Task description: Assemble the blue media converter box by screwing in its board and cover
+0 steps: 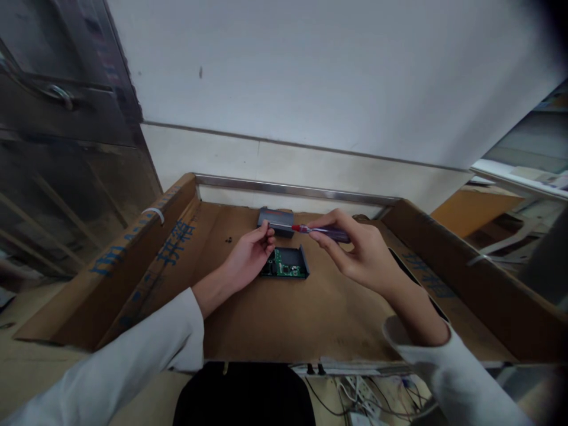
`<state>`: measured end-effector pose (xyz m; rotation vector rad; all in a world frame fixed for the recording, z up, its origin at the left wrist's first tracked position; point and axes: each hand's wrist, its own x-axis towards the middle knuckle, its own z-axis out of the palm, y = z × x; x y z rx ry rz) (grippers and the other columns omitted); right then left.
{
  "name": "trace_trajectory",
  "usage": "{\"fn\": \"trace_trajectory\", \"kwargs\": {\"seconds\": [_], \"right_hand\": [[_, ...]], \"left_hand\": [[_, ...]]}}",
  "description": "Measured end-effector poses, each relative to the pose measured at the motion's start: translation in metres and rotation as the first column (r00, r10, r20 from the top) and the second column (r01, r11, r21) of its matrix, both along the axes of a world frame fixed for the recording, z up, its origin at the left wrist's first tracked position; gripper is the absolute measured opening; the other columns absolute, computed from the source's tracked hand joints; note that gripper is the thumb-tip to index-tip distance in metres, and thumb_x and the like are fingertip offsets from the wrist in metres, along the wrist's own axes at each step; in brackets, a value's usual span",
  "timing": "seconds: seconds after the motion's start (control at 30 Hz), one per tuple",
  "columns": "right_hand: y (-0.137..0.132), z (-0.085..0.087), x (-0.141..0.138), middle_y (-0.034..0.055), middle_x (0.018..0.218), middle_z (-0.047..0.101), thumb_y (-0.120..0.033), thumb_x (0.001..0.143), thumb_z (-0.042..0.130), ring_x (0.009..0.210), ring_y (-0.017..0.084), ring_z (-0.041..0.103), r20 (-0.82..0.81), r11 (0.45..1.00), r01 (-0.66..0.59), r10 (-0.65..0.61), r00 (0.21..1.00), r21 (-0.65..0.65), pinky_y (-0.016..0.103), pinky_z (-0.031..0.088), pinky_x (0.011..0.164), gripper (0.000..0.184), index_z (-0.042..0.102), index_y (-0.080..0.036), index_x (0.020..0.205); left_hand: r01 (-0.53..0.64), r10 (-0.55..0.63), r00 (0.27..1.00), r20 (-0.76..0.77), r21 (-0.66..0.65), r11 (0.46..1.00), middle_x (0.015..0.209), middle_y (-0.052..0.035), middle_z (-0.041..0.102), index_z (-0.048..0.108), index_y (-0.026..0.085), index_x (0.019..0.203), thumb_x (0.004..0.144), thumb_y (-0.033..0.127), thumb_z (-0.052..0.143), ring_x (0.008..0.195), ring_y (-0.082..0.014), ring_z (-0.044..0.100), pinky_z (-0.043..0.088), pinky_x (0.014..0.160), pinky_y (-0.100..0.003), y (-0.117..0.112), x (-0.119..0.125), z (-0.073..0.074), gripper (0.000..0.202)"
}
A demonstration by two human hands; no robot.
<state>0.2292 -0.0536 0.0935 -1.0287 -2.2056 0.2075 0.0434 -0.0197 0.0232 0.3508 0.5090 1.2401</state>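
A screwdriver (328, 233) with a dark purplish handle and a red collar lies nearly level in my right hand (361, 251), which is closed around the handle. Its thin metal shaft points left. At the shaft's tip, my left hand (251, 253) is closed in a pinch; what sits between thumb and forefinger is too small to make out. Below the shaft, a green circuit board (284, 267) lies in an open dark casing (303, 260), its left part hidden by my left hand. Behind stands a dark grey casing part (276, 219), partly covered by the shaft and fingers.
Several tiny dark pieces (229, 239) lie on the cardboard surface (266, 325). Cardboard walls rise at the left (133, 260) and right (465, 266), and a metal rail (288, 188) runs along the back. A power strip with cables (364, 396) is below the front edge.
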Motion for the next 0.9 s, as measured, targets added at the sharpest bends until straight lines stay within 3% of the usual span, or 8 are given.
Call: {"fn": "trace_trajectory", "kwargs": {"seconds": [0.23,0.4,0.6,0.9], "right_hand": [[0.003,-0.002,-0.001,0.0052,0.090,0.067,-0.035,0.089,0.054,0.072,0.013,0.064,-0.034,0.999,-0.014,0.013,0.999,-0.034,0.025,0.049,0.060,0.018,0.054,-0.019,0.098],[0.005,0.000,0.001,-0.0036,0.068,0.056,-0.044,0.082,0.062,0.049,0.011,0.054,-0.289,0.992,0.001,-0.037,0.957,-0.123,0.025,0.042,0.042,0.031,0.042,-0.025,0.096],[0.017,0.004,0.002,-0.0044,0.061,0.054,-0.048,0.082,0.061,0.046,0.010,0.050,-0.483,0.986,-0.012,-0.070,0.873,-0.166,0.025,0.041,0.044,0.029,0.043,-0.026,0.090],[0.037,-0.002,0.008,-0.0076,0.054,0.048,-0.044,0.087,0.054,0.041,0.008,0.038,-0.615,0.963,-0.145,-0.026,0.788,-0.227,0.022,0.030,0.042,0.023,0.044,-0.024,0.086]], "left_hand": [[-0.020,0.022,0.999,-0.026,0.067,0.998,0.069,-0.0002,0.055,0.059,0.010,0.074,0.085,0.014,0.062,0.059,-0.0055,0.049,0.036,0.052,-0.016,0.000,-0.001,-0.003,0.012],[0.012,0.002,0.998,-0.068,0.198,0.980,0.071,0.0006,0.053,0.059,0.012,0.071,0.080,0.012,0.067,0.061,-0.0055,0.048,0.035,0.054,-0.015,-0.002,-0.001,-0.004,0.011],[0.081,-0.023,0.985,-0.170,0.343,0.936,0.071,-0.0002,0.054,0.060,0.013,0.067,0.083,0.014,0.062,0.062,-0.0070,0.046,0.035,0.058,-0.018,-0.009,-0.001,0.001,0.016],[0.075,0.088,0.941,-0.328,0.453,0.888,0.077,-0.0087,0.066,0.072,0.011,0.083,0.090,0.024,0.055,0.066,-0.0125,0.054,0.038,0.061,-0.023,-0.014,-0.006,0.010,0.022]]}}
